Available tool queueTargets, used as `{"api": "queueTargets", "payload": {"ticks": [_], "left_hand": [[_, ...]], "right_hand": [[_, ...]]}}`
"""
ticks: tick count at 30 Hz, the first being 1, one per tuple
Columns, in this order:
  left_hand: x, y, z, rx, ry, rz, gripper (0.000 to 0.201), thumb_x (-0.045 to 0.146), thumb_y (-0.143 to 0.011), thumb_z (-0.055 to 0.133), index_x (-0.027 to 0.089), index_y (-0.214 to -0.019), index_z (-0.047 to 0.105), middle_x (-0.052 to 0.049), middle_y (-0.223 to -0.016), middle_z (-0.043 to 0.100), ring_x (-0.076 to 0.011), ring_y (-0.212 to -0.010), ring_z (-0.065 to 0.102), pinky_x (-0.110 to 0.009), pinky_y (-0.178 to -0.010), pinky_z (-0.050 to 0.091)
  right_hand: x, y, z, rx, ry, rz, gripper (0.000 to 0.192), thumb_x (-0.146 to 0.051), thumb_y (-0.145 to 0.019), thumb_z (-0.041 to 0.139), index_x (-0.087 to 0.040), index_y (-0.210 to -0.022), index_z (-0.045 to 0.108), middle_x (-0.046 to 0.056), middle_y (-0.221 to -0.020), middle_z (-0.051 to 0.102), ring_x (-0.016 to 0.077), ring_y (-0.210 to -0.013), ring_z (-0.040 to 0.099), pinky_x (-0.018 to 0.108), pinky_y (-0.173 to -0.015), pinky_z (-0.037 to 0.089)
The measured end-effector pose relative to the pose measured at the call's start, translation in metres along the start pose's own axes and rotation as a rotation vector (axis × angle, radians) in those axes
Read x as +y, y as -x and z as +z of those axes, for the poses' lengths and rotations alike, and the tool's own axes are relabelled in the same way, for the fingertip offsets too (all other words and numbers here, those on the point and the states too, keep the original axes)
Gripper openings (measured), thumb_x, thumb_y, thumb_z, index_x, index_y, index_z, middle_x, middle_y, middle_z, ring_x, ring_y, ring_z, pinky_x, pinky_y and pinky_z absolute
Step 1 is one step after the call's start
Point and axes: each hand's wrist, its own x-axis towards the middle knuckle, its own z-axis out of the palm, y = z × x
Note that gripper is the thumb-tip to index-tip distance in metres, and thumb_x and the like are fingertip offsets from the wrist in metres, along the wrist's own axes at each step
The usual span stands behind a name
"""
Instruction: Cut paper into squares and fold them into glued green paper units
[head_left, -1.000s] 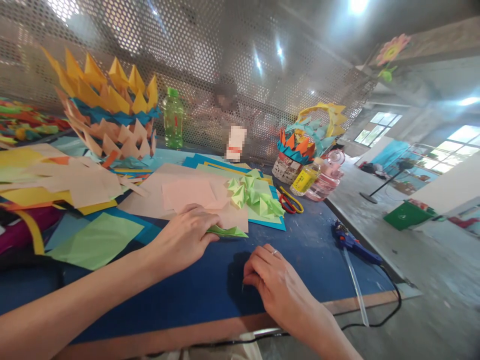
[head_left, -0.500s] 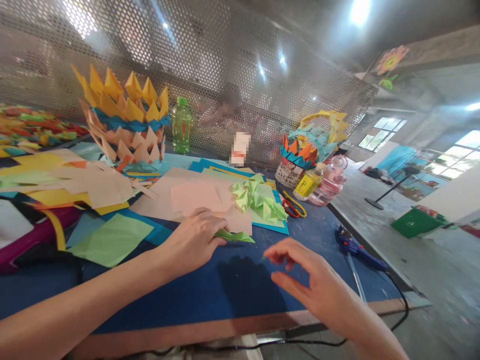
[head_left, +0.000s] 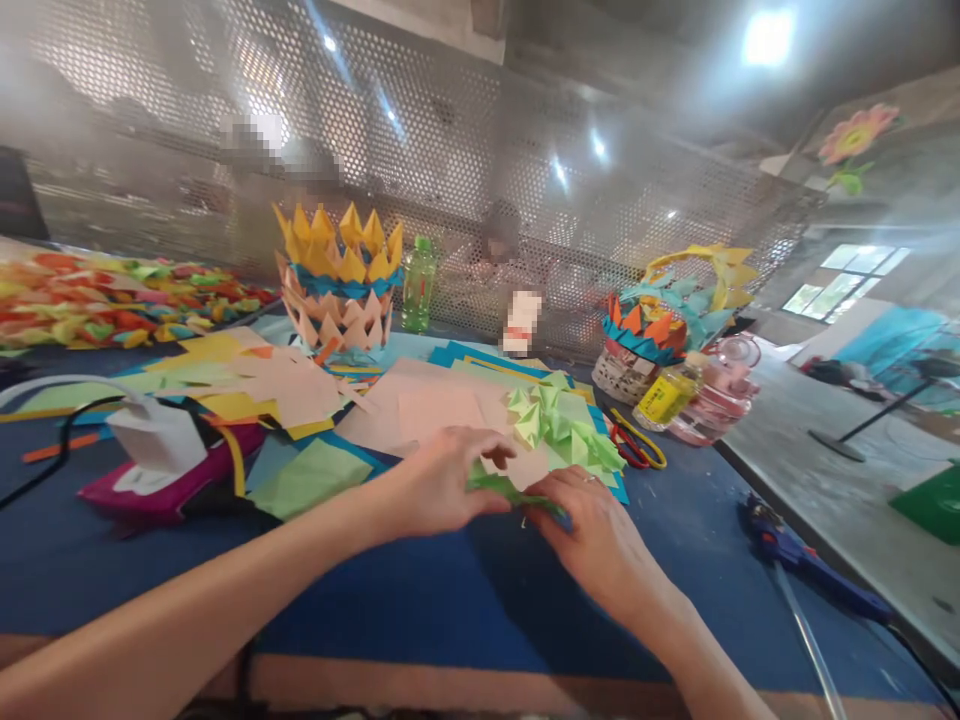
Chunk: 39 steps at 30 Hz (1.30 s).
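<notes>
Both hands are busy with one small green folded paper piece [head_left: 504, 488]. It sits just above the blue desk [head_left: 420, 590], near the middle and a bit toward the front edge. The left hand [head_left: 442, 485] pinches the left end of it, with the thumb on top and the fingers curled under. The right hand [head_left: 596, 530] pinches the right end, fingers closed tight on the paper. So both hands are closed on the same piece, one at each end.

It looks like the folding step is going on: the piece is being pressed or creased into shape. The paper is partly hidden by the fingers, so I cannot tell which fold this is.

Just behind the hands lies a pile of green folded pieces [head_left: 562, 425] that look much the same, on top of pink paper sheets [head_left: 435, 405]. Farther back, toward the back edge of the desk, stands a paper crown basket [head_left: 337, 280] with yellow points, and a green bottle [head_left: 418, 285] beside it. Red and yellow scissors [head_left: 637, 450] lie to the right of the pile. A blue glue gun [head_left: 795, 555] lies near the right edge of the desk.

The next move likely needs careful fingers: keep the edges lined up, press the crease flat, and do not tear the thin paper.
</notes>
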Motion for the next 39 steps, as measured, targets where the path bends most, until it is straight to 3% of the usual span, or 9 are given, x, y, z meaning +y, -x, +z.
{"api": "queueTargets", "payload": {"ticks": [2,5,9,12,17,20,27,33,39], "left_hand": [[-0.005,-0.005,-0.016,0.021,0.070,-0.056,0.027,0.036,-0.083,0.062,0.018,-0.102,0.066,-0.006,-0.102,0.072,-0.0201,-0.096,0.065,-0.030,-0.086,0.047],[-0.013,-0.008,-0.032,-0.005,0.024,-0.096,0.035,0.048,-0.084,0.058,0.018,-0.099,0.069,-0.005,-0.101,0.073,-0.0213,-0.096,0.065,-0.028,-0.083,0.046],[-0.021,-0.008,-0.033,-0.112,-0.047,-0.153,0.033,0.045,-0.072,0.070,0.021,-0.095,0.071,-0.002,-0.096,0.074,-0.0223,-0.093,0.065,-0.025,-0.076,0.045],[-0.027,-0.009,-0.030,-0.073,-0.079,-0.202,0.023,0.040,-0.075,0.063,0.020,-0.082,0.071,-0.002,-0.085,0.074,-0.0206,-0.083,0.065,-0.025,-0.073,0.044],[-0.042,-0.012,-0.037,-0.043,-0.210,-0.318,0.024,0.039,-0.072,0.058,0.019,-0.078,0.069,-0.002,-0.080,0.073,-0.0212,-0.079,0.064,-0.026,-0.067,0.042],[-0.048,-0.012,-0.041,-0.072,-0.336,-0.355,0.025,0.039,-0.072,0.056,0.020,-0.080,0.069,-0.003,-0.082,0.073,-0.0223,-0.078,0.065,-0.027,-0.066,0.041],[-0.053,-0.013,-0.034,-0.089,-0.337,-0.342,0.036,0.044,-0.074,0.054,0.020,-0.094,0.071,-0.007,-0.100,0.074,-0.0286,-0.094,0.066,-0.032,-0.079,0.045],[-0.054,-0.013,-0.025,-0.017,-0.263,-0.271,0.047,0.054,-0.073,0.059,0.019,-0.103,0.069,-0.009,-0.105,0.072,-0.0285,-0.098,0.065,-0.035,-0.087,0.047],[-0.041,-0.012,-0.017,0.139,-0.237,-0.151,0.058,0.061,-0.073,0.064,0.017,-0.110,0.064,-0.012,-0.120,0.065,-0.0314,-0.112,0.058,-0.044,-0.100,0.040]], "right_hand": [[0.003,-0.003,-0.002,0.018,-0.035,0.014,0.010,-0.015,-0.085,0.065,-0.021,-0.091,0.070,0.003,-0.088,0.071,0.0224,-0.088,0.063,0.034,-0.079,0.044],[0.003,-0.010,-0.006,0.027,-0.095,0.018,0.008,-0.016,-0.085,0.066,-0.021,-0.089,0.070,0.002,-0.087,0.071,0.0207,-0.086,0.064,0.032,-0.078,0.045],[-0.008,-0.024,-0.007,-0.019,-0.125,0.015,0.005,-0.016,-0.083,0.067,-0.020,-0.083,0.071,0.003,-0.083,0.071,0.0194,-0.083,0.064,0.030,-0.076,0.045],[-0.010,-0.035,-0.005,-0.014,-0.137,0.018,0.005,-0.023,-0.084,0.067,-0.019,-0.081,0.069,0.003,-0.080,0.070,0.0186,-0.079,0.063,0.029,-0.072,0.045],[0.023,-0.043,-0.018,0.157,-0.200,0.078,0.017,-0.026,-0.090,0.056,-0.018,-0.100,0.066,0.005,-0.093,0.071,0.0166,-0.084,0.065,0.027,-0.076,0.046],[0.053,-0.039,-0.034,0.268,-0.068,0.190,0.016,-0.025,-0.089,0.052,-0.019,-0.093,0.067,0.004,-0.089,0.071,0.0177,-0.080,0.064,0.027,-0.072,0.045],[0.084,-0.026,-0.030,0.119,0.108,0.391,0.013,-0.025,-0.087,0.055,-0.020,-0.085,0.067,0.005,-0.085,0.069,0.0191,-0.081,0.064,0.027,-0.071,0.042],[0.083,-0.028,-0.014,0.159,0.146,0.312,0.016,-0.020,-0.082,0.063,-0.020,-0.098,0.066,0.003,-0.080,0.064,0.0186,-0.077,0.059,0.028,-0.071,0.042],[0.085,-0.031,-0.014,0.210,0.097,0.249,0.011,-0.016,-0.083,0.058,-0.019,-0.075,0.064,0.003,-0.078,0.062,0.0181,-0.079,0.060,0.029,-0.073,0.044]]}}
